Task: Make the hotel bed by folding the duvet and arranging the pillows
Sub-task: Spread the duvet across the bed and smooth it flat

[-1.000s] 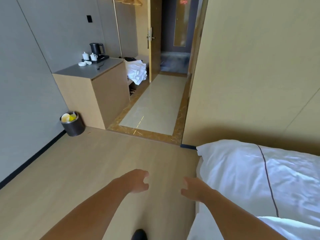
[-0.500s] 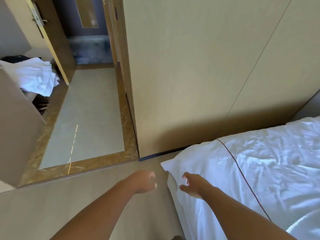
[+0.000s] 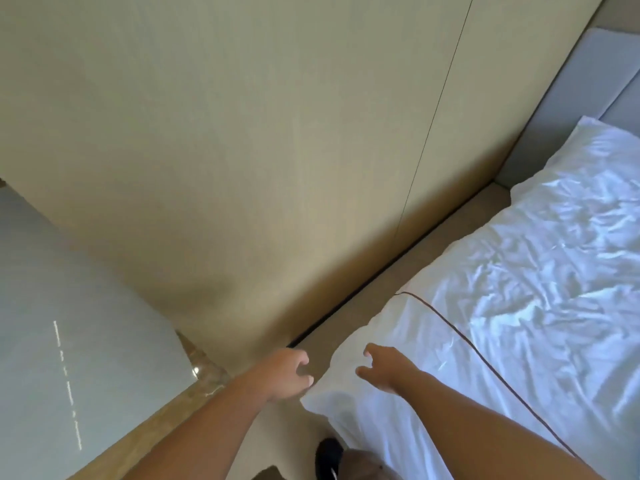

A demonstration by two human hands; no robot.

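The duvet (image 3: 502, 306) covers the bed from about 3 o'clock down to 5 o'clock in the view, white and heavily creased, with a thin dark piping line (image 3: 460, 337) running across it near the foot end. Its near corner (image 3: 317, 398) hangs out over the floor (image 3: 349, 306) at roughly 6 o'clock.

The left hand (image 3: 285, 375) hovers just at that corner, fingers curled and spread, closed on nothing; whether its fingertips touch the cloth cannot be told. The right hand (image 3: 379, 370) is over the duvet just inside the edge, fingers open and empty too. The hands are apart, the corner between them.

By its look the duvet is soft, limp and fairly light but bulky. It will likely sag and trail wherever it is not held, and smooth cotton may slide through a loose pinch. The best hold is probably the corner itself and the hem just beside it, gathered in full fists rather than fingertips, so the fold line stays straight.

Against half a second ago, the view has swung right: the doorway and the pile of white linen are gone at 9 o'clock, the grey headboard (image 3: 571, 109) now shows at 1 o'clock, and both hands sit closer to the corner.
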